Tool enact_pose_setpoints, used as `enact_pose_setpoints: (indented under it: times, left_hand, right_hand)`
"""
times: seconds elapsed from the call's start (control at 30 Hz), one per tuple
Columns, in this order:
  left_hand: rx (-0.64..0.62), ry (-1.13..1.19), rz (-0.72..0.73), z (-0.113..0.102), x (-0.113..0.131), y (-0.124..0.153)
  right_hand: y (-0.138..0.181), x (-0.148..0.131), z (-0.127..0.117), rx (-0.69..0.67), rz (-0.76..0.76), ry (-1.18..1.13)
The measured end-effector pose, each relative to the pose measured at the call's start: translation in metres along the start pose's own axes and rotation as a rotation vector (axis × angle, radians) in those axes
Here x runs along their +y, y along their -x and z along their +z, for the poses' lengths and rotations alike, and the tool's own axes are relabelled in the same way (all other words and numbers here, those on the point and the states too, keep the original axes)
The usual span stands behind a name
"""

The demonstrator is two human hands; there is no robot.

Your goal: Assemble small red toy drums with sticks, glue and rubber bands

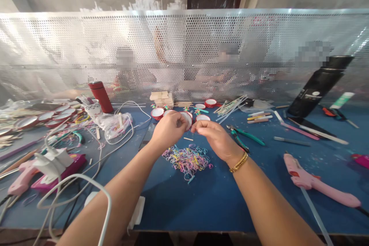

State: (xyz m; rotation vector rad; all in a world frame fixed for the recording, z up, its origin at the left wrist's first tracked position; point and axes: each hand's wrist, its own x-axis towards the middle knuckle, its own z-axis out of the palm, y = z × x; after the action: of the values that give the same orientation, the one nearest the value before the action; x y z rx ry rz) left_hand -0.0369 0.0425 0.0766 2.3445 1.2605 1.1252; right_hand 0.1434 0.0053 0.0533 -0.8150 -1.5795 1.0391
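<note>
My left hand (168,130) and my right hand (217,136) are raised over the middle of the table, fingertips close together. Both are pinched closed; whatever sits between the fingertips is too small or hidden to make out. A round red-rimmed white piece (188,118) shows right between the hands; whether it is touched, I cannot tell. Below them lies a loose pile of small pastel hooks or clips (188,159). A short wooden stick (188,138) rests just above the pile. Beyond the fingers are more red-and-white round pieces (157,112), some with small figures on top.
A pink glue gun (319,184) and teal-handled pliers (240,136) lie right. White cables (99,157) and a power strip (62,173) crowd the left. A red bottle (100,96) and a leaning black bottle (318,86) stand before a perforated metal screen (184,54), with people behind it.
</note>
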Motion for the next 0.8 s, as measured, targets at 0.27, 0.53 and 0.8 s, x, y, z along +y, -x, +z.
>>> enact_pose_setpoints:
  times: [0.27, 0.53, 0.8]
  left_hand:
    - [0.036, -0.084, -0.104, -0.008, 0.003, 0.0]
    - [0.026, -0.013, -0.073, -0.004, -0.001, -0.001]
    - [-0.094, 0.392, -0.009, -0.006, 0.004, -0.002]
  right_hand:
    - [0.005, -0.01, 0.001, -0.168, 0.012, -0.165]
    - [0.003, 0.004, 0.001, -0.233, 0.124, 0.184]
    - [0.004, -0.007, 0.003, -0.043, -0.138, 0.187]
